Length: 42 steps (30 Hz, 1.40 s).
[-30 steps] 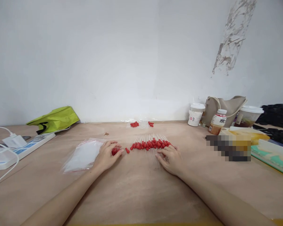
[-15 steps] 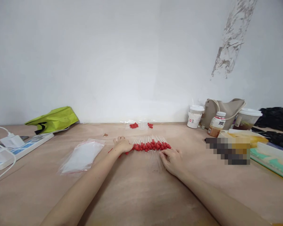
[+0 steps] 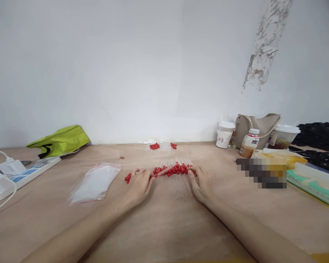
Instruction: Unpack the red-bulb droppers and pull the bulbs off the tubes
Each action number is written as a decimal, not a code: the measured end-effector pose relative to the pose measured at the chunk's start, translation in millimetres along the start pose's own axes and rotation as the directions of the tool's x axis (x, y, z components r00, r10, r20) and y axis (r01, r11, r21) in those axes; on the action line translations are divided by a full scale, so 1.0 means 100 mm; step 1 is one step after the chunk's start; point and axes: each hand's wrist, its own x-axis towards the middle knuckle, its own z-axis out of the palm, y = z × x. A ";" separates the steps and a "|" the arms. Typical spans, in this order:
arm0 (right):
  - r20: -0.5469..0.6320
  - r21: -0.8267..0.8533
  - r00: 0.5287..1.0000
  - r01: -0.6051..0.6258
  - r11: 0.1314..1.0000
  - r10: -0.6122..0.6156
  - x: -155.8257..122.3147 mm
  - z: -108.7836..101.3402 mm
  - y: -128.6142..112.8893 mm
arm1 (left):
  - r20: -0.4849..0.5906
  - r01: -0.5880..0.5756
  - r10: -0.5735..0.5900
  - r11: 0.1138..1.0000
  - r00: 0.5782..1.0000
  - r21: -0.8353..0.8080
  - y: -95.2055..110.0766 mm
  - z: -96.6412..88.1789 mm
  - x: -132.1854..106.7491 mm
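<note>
Left hand point(image 3: 139, 182) at nine o'clock and right hand point(image 3: 200, 182) at three bracket the red-capped droppers point(image 3: 173, 168), fingers loosely spread on the worktop point(image 3: 164, 223); even, gentle inward pressure seems wisest.

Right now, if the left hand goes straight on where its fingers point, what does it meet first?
The row of red-capped tubes. The left hand seems to touch its left end with the fingertips, though depth is unclear.

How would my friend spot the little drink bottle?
Go to the far right end of the wooden table, by the white wall. In front of the beige bag stands a bottle. Unlike the cups beside it, it has a brown drink and white cap.
</note>
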 end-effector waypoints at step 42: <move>0.211 0.054 0.798 0.567 0.822 -0.564 -0.16 0.02 -0.26 | -0.104 -0.302 0.287 0.935 0.952 -0.188 0.08 0.21 -0.30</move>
